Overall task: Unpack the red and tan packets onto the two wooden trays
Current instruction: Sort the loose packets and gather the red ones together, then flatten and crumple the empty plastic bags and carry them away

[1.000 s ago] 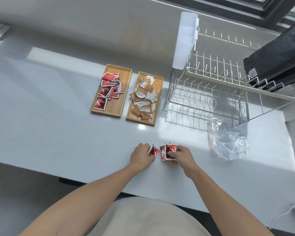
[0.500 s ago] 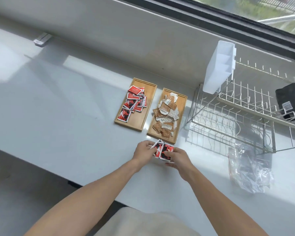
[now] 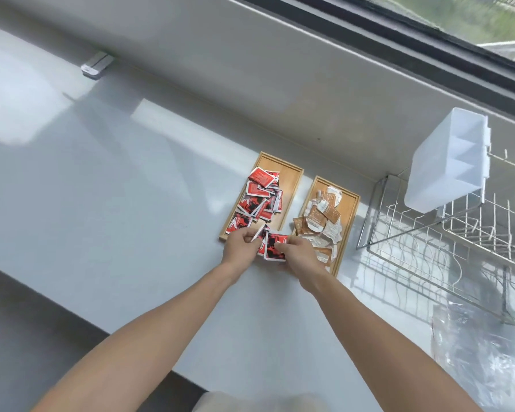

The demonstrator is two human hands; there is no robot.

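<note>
hands (image 3: 269, 252) pinch red packets (image 3: 272, 248), hiding both wooden trays' (image 3: 292, 185) near ends.

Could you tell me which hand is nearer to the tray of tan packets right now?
The right hand. It overlaps the near end of the tan packets' tray, while the left hand sits farther away, at the near end of the red packets' tray. Both grip red packets.

Both hands have travelled away from the body across the grey counter, carrying a small bunch of red foil packets (image 3: 272, 248). A second ago the left hand (image 3: 241, 245) and right hand (image 3: 299, 257) worked well short of the left wooden tray (image 3: 292, 176); now they hover over its near end.
</note>
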